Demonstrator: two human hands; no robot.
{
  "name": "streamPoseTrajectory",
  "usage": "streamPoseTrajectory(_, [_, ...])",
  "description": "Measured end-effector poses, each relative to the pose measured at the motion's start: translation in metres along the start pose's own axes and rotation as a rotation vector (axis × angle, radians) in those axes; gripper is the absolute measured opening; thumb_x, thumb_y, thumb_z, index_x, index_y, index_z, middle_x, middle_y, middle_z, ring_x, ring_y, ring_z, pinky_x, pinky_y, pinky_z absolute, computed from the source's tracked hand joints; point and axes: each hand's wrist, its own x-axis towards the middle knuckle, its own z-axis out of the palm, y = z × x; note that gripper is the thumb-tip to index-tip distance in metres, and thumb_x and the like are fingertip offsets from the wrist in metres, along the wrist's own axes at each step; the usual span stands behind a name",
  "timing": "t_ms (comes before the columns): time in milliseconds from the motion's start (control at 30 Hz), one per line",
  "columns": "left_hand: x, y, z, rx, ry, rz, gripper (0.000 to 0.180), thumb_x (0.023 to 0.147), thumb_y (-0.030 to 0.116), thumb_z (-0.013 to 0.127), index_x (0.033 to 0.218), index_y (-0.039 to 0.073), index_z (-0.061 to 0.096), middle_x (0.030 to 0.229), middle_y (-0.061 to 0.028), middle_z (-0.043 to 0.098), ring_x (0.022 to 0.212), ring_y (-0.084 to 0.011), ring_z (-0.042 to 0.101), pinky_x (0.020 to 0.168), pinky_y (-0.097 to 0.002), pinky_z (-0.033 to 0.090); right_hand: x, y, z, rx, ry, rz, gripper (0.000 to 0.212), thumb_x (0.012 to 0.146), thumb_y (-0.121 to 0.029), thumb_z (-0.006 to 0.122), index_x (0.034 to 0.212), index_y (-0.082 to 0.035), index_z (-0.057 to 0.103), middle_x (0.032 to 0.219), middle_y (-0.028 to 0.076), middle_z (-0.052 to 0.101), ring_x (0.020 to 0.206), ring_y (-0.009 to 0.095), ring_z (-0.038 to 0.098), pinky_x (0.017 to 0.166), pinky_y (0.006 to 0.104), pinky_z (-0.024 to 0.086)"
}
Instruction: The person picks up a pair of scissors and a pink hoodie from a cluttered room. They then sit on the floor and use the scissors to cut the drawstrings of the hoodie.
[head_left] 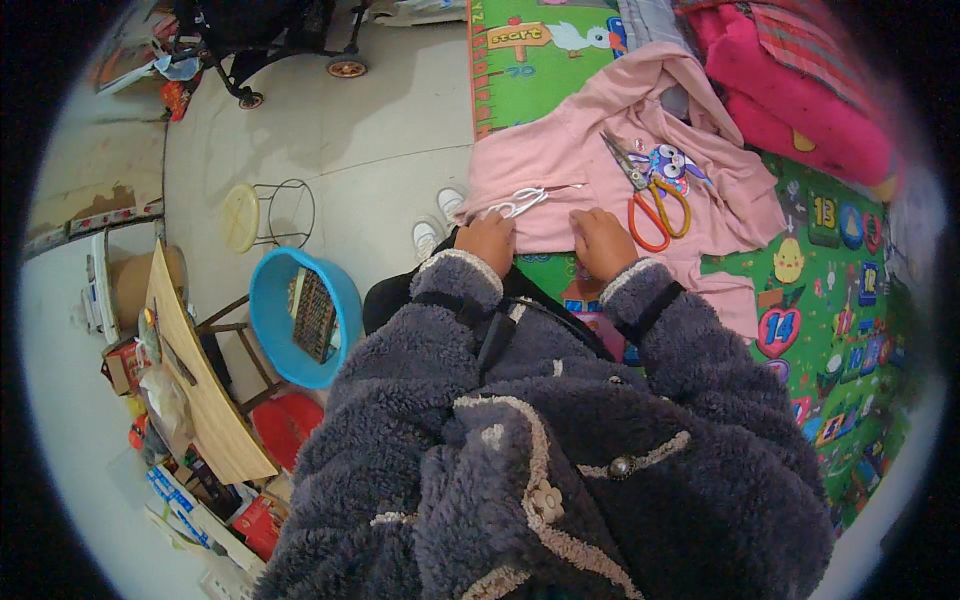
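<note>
A pink hooded sweatshirt (545, 150) with a cartoon rabbit print lies spread in front of me. At the left of its near edge, my left hand (487, 242) has its fingers closed on the fabric. My right hand (604, 243) grips the same edge a little to the right, fingers curled over the cloth. Small white-handled scissors (522, 202) rest on the fabric just beyond my left hand. Larger scissors (648, 208) with one orange and one yellow handle lie next to the print, blades pointing away, beyond my right hand. My fingertips are partly hidden.
Under the sweatshirt is a green patterned mat (850, 300). Pink bedding (790, 100) is heaped at the far right. To the left are a blue basin (262, 320) holding a washboard, a round stool (241, 218) and a wooden table (200, 390). A stroller (270, 40) stands far left.
</note>
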Motion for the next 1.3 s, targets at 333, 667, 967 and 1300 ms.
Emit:
streamPoseTrajectory(333, [-0.005,-0.001,-0.007,0.018,0.009,-0.036,0.023,0.078,0.015,0.058,0.1,0.008,0.058,0.098,-0.0116,0.056,0.088,-0.0322,0.058,0.072,-0.0439,0.048,0.028,-0.008,0.013,0.024,-0.089,0.055,0.041,0.076,-0.005,0.052,0.117,-0.004,0.049,0.098,0.018,0.056,0.09,0.035,0.055,0.078,0.0403,0.046])
streamPoseTrajectory(667, [-0.002,0.006,-0.008,-0.112,0.118,-0.006,0.013,0.079,0.015,0.057,0.087,0.005,0.06,0.089,-0.0146,0.057,0.085,-0.0341,0.056,0.071,-0.044,0.046,-0.004,0.008,-0.001,0.21,-0.087,0.147,0.03,0.077,-0.012,0.054,0.105,-0.001,0.058,0.096,0.019,0.057,0.09,0.034,0.056,0.08,0.0408,0.045])
streamPoseTrajectory(967, [-0.003,0.003,0.003,-0.235,0.161,0.057,0.023,0.074,0.008,0.063,0.097,0.003,0.062,0.114,-0.0212,0.052,0.105,-0.0373,0.051,0.092,-0.0413,0.041,0.019,-0.02,0.014,0.387,-0.187,0.127,0.042,0.076,-0.007,0.053,0.118,-0.003,0.05,0.096,0.018,0.058,0.09,0.034,0.057,0.078,0.0395,0.046])
streamPoseTrajectory(1300, [-0.004,0.0,0.006,-0.415,0.157,0.011,0.027,0.074,0.007,0.064,0.101,0.002,0.061,0.115,-0.0212,0.051,0.107,-0.0375,0.05,0.093,-0.0394,0.041,0.029,-0.035,0.032,0.489,-0.233,0.112,0.057,0.074,-0.005,0.056,0.129,-0.006,0.041,0.104,0.022,0.057,0.097,0.036,0.055,0.084,0.0393,0.045])
